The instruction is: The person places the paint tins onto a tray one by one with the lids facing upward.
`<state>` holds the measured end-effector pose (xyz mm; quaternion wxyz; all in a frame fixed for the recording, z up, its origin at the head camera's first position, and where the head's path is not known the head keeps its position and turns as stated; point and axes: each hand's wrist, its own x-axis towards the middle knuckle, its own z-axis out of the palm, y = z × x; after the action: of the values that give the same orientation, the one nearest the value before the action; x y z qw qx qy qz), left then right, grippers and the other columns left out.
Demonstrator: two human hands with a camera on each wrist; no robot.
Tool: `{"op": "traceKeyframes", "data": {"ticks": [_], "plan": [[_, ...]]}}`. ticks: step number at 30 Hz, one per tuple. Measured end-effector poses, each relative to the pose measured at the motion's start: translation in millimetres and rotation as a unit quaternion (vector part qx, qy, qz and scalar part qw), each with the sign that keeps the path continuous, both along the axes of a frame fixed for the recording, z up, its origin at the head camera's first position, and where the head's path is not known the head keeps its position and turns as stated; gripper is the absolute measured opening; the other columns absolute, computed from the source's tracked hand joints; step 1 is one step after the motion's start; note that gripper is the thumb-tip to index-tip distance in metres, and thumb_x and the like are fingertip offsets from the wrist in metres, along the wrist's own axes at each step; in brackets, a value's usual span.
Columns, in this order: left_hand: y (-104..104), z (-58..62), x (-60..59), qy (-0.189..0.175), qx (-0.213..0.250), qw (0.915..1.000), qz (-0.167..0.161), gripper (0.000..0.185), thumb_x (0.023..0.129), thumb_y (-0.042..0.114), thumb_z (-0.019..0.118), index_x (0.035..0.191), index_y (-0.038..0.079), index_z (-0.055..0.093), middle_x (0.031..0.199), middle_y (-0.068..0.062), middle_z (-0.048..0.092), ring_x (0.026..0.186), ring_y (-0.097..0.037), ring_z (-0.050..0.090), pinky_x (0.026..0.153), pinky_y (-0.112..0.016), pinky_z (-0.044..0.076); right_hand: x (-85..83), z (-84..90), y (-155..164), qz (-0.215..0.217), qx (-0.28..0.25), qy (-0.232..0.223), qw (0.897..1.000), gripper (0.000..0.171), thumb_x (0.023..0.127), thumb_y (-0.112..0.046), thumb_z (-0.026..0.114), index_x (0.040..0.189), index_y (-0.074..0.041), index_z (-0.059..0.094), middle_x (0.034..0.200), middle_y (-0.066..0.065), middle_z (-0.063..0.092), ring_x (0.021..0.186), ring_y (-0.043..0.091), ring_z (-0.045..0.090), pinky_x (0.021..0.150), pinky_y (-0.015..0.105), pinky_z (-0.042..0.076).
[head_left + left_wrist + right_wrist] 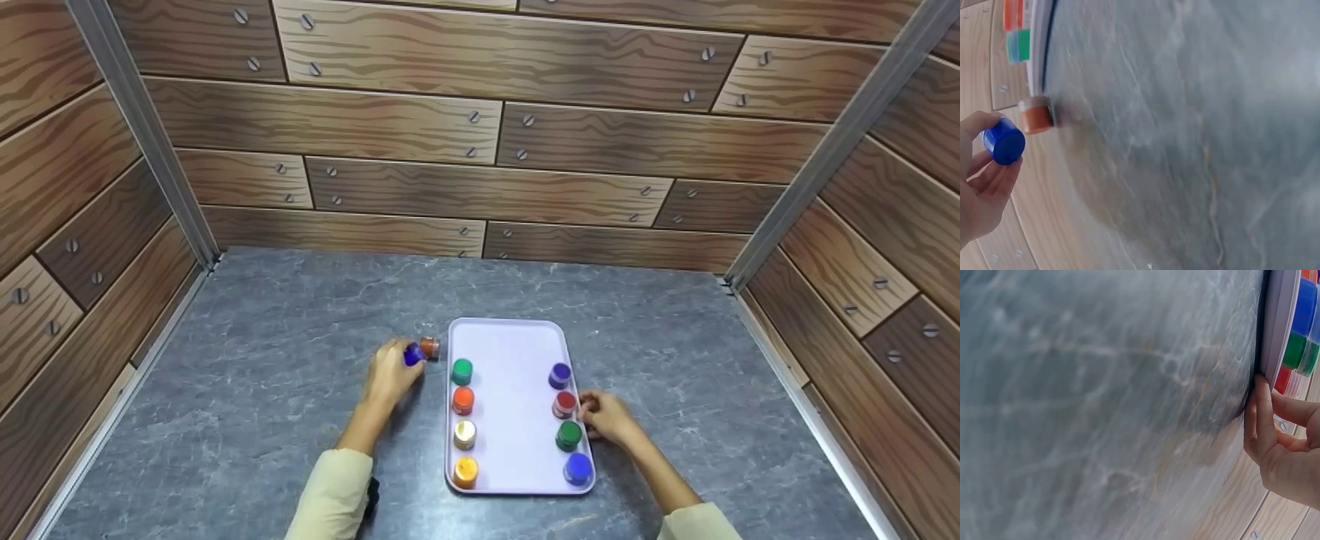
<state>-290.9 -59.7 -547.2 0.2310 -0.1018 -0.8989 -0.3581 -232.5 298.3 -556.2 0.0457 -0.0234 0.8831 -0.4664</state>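
Observation:
My left hand pinches a small blue paint jar between thumb and fingers, left of the lilac tray. Close by that jar, an orange-brown paint jar stands on the table just outside the tray's left edge. At the tray's right rim is my right hand, beside the dark red jar. In the right wrist view its thumb and fingers meet at the rim, holding it.
Along the tray's left side stand green, orange-red, white and yellow-orange jars. The right side bears purple, dark green and blue ones. Wood-patterned walls enclose the grey marbled table.

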Motion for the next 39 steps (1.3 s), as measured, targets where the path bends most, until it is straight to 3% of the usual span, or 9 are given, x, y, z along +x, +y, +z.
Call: {"op": "traceKeyframes", "data": {"ticks": [6,11,22,33,36,39], "plan": [[9,6.3,9.9,0.019,0.009,0.9998,-0.007,0.033,0.067,0.009,0.076,0.095,-0.004,0.066,0.089,-0.017,0.063,0.082,-0.033,0.061,0.074,-0.042,0.05,-0.6,-1.4,1,0.002,-0.009,-0.004,1.0,0.024,0.076,0.013,0.051,0.1,0.016,0.052,0.075,0.011,0.054,0.066,0.017,0.051,0.052,0.035,0.053],[19,12.7,17.9,0.037,0.032,0.9984,-0.027,0.035,0.065,0.007,0.077,0.097,-0.004,0.066,0.089,-0.016,0.063,0.081,-0.033,0.062,0.073,-0.041,0.051,-1.0,-1.1,0,0.0,-0.011,-0.004,1.0,0.025,0.076,0.014,0.051,0.1,0.016,0.052,0.073,0.007,0.053,0.066,0.017,0.052,0.053,0.035,0.054],[43,21.4,38.7,0.024,0.049,0.9966,-0.062,0.038,0.066,0.009,0.078,0.1,-0.003,0.065,0.093,-0.013,0.063,0.085,-0.029,0.062,0.075,-0.037,0.051,-0.4,-0.6,1,0.016,-0.011,0.008,1.0,0.024,0.075,0.015,0.049,0.098,0.018,0.05,0.072,0.006,0.052,0.064,0.015,0.049,0.051,0.034,0.053],[64,22.3,56.0,0.029,0.057,0.9926,-0.103,0.034,0.065,0.007,0.077,0.097,0.001,0.064,0.09,-0.01,0.062,0.082,-0.026,0.061,0.074,-0.036,0.051,-0.7,-0.2,-2,-0.017,0.003,-0.009,1.0,0.024,0.077,0.014,0.052,0.1,0.016,0.052,0.075,0.006,0.053,0.065,0.017,0.051,0.052,0.033,0.053],[71,22.2,61.3,0.034,0.052,0.9915,-0.114,0.034,0.064,0.008,0.077,0.096,0.0,0.065,0.091,-0.012,0.063,0.082,-0.027,0.061,0.074,-0.036,0.052,-2.5,-2.9,0,-0.016,0.0,-0.016,1.0,0.024,0.078,0.013,0.053,0.101,0.016,0.051,0.076,0.01,0.054,0.066,0.02,0.053,0.053,0.036,0.054],[78,22.3,67.4,0.031,0.043,0.9915,-0.118,0.035,0.064,0.01,0.078,0.095,0.001,0.066,0.092,-0.012,0.064,0.084,-0.026,0.061,0.075,-0.035,0.051,-9.7,-17.1,9,0.005,-0.017,-0.008,1.0,0.024,0.078,0.01,0.055,0.102,0.015,0.052,0.077,0.012,0.054,0.069,0.023,0.054,0.053,0.039,0.054]]}}
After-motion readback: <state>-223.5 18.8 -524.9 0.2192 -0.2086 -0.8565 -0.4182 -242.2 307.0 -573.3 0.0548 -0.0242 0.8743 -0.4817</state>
